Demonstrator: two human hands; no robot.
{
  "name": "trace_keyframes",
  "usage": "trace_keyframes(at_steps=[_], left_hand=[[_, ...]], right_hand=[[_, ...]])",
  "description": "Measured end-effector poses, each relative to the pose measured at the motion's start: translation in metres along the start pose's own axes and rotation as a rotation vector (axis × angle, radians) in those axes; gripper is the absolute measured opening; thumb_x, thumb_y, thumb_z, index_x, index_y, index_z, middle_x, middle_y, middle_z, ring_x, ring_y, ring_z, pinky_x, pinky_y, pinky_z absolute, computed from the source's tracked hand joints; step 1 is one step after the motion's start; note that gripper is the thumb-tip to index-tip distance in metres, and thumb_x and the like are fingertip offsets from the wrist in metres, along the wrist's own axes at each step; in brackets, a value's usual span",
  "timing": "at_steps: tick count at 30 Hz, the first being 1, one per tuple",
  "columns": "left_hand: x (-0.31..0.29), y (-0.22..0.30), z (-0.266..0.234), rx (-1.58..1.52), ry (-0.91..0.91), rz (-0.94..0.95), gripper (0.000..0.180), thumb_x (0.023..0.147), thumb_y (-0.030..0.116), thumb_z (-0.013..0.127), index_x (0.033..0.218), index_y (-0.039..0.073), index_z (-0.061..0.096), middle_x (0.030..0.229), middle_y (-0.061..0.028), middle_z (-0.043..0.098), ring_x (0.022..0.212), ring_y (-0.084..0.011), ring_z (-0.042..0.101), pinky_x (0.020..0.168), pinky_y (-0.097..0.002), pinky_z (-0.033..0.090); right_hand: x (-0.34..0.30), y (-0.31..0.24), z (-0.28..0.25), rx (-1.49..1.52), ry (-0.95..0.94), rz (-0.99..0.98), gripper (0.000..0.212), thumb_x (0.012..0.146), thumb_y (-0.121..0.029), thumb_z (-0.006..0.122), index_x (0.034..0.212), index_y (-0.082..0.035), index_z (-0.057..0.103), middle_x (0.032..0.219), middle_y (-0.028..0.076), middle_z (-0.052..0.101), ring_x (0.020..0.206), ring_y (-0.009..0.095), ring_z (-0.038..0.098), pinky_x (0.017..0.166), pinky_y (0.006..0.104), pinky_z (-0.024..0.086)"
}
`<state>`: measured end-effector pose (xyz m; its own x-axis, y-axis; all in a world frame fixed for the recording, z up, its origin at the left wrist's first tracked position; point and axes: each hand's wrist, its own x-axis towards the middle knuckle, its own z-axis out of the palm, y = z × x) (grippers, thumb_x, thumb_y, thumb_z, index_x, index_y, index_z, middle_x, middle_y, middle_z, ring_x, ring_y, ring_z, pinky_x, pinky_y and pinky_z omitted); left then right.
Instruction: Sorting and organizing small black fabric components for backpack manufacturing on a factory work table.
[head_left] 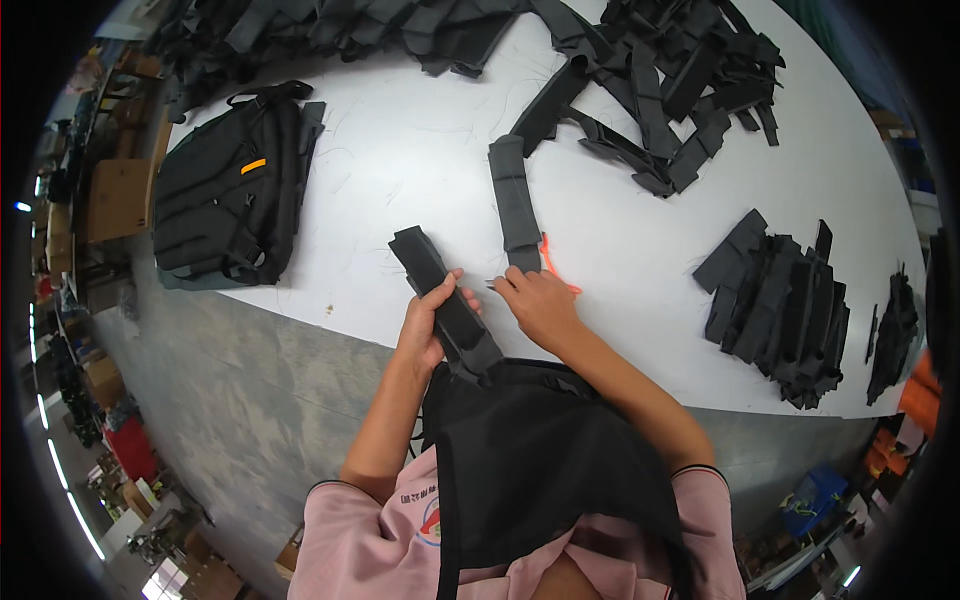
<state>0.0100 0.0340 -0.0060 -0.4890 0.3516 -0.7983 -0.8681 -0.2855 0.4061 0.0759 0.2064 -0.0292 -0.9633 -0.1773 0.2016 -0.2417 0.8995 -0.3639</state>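
Left hand (pixel 422 325) gripping a black padded strap (pixel 445 300), right hand (pixel 540 305) closed on small orange-handled scissors (pixel 549 262) (mostly hidden), white table (pixel 400 170)

Matt black padded cloth strap (pixel 447 300)

Near edge: my left hand (pixel 425 325) grips a padded strap (pixel 445 300) over the tabletop (pixel 400 160).
Beside it: my right hand (pixel 540 305) rests at the end of a second strap (pixel 515 205).
Far left: backpack (pixel 230 190).
Right: stack of pieces (pixel 780 305).
Behind: strap heap (pixel 670 80).
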Motion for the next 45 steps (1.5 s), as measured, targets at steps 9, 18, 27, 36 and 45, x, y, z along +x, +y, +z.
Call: trace_keyframes(at_steps=[9, 18, 27, 36, 45], left_hand=[[0.004, 0.011, -0.002, 0.357, 0.068, 0.175, 0.033, 0.081, 0.008, 0.059, 0.113, 0.001, 0.051, 0.081, -0.007, 0.059, 0.073, -0.0171, 0.06, 0.068, -0.0308, 0.049], [0.039, 0.064, 0.046, 1.586, -0.2, 1.155, 0.049, 0.06, -0.006, 0.057, 0.108, 0.006, 0.052, 0.111, -0.0134, 0.052, 0.099, -0.0328, 0.051, 0.079, -0.0373, 0.043], [0.055, 0.051, 0.073, 2.057, -0.912, 1.489, 0.049, 0.076, 0.006, 0.054, 0.124, 0.014, 0.048, 0.141, -0.0034, 0.037, 0.126, -0.0198, 0.038, 0.094, -0.0324, 0.036], [0.077, 0.077, 0.165, 2.072, -1.485, 1.464, 0.05, 0.075, 0.009, 0.057, 0.124, 0.014, 0.048, 0.131, -0.003, 0.046, 0.116, -0.0202, 0.045, 0.084, -0.03, 0.04], [0.032, -0.001, 0.129, 1.611, -1.454, 1.404, 0.044, 0.062, 0.012, 0.061, 0.105, 0.007, 0.056, 0.103, -0.0041, 0.056, 0.088, -0.0193, 0.051, 0.072, -0.0293, 0.04]], right_hand=[[0.025, 0.019, -0.007, 0.382, 0.165, 0.77, 0.039, 0.071, -0.019, 0.07, 0.104, -0.007, 0.052, 0.095, 0.007, 0.052, 0.086, 0.029, 0.058, 0.065, 0.0406, 0.047], [0.005, 0.039, 0.047, 0.772, -0.103, 0.844, 0.029, 0.07, -0.013, 0.069, 0.094, -0.004, 0.055, 0.072, 0.004, 0.055, 0.073, 0.027, 0.059, 0.063, 0.0361, 0.047], [-0.035, 0.04, -0.017, 1.633, 0.004, 1.286, 0.017, 0.071, -0.003, 0.06, 0.086, -0.006, 0.056, 0.06, -0.004, 0.047, 0.042, 0.003, 0.035, 0.037, 0.0217, 0.024], [-0.047, 0.059, -0.076, 1.916, 0.138, 1.206, 0.015, 0.07, 0.005, 0.053, 0.084, 0.0, 0.053, 0.059, 0.001, 0.048, 0.039, 0.006, 0.037, 0.038, 0.0214, 0.03], [-0.118, 0.026, -0.125, 1.752, -0.055, 1.23, 0.015, 0.062, 0.0, 0.055, 0.077, -0.002, 0.055, 0.059, 0.001, 0.05, 0.05, 0.012, 0.048, 0.048, 0.0234, 0.039]])
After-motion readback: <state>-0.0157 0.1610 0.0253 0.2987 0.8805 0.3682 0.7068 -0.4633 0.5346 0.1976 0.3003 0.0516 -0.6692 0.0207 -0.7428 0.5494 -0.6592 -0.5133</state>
